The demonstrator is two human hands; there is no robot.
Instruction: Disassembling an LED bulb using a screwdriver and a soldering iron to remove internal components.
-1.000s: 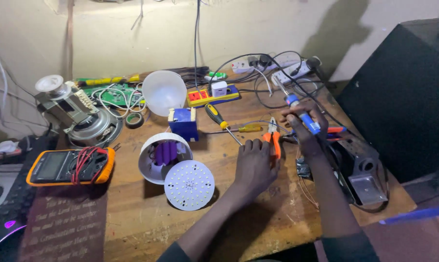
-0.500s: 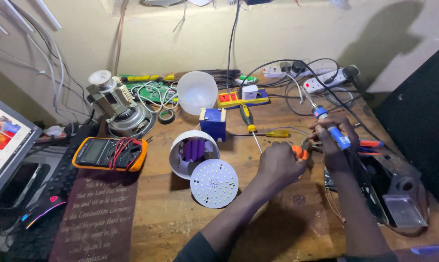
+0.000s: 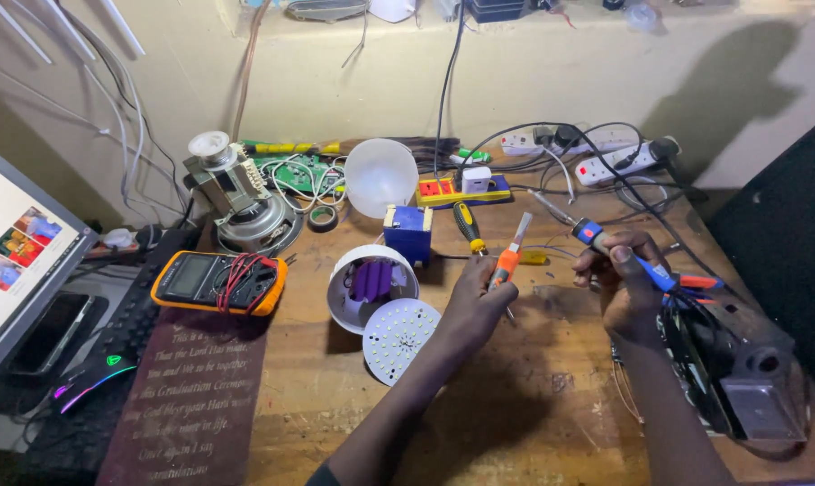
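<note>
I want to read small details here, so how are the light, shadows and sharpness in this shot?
Head view: light is dim and warm; the left hand with orange pliers and the right hand with the blue soldering iron look fairly sharp; dark shadows fall on the wooden table below both arms; the edges bow from wide-angle distortion.

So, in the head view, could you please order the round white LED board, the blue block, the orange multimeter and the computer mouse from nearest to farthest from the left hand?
From the left hand:
1. Round white LED board, just left of it.
2. Blue block, behind and left.
3. Orange multimeter, further left.
4. Computer mouse, at the far left edge.
</note>
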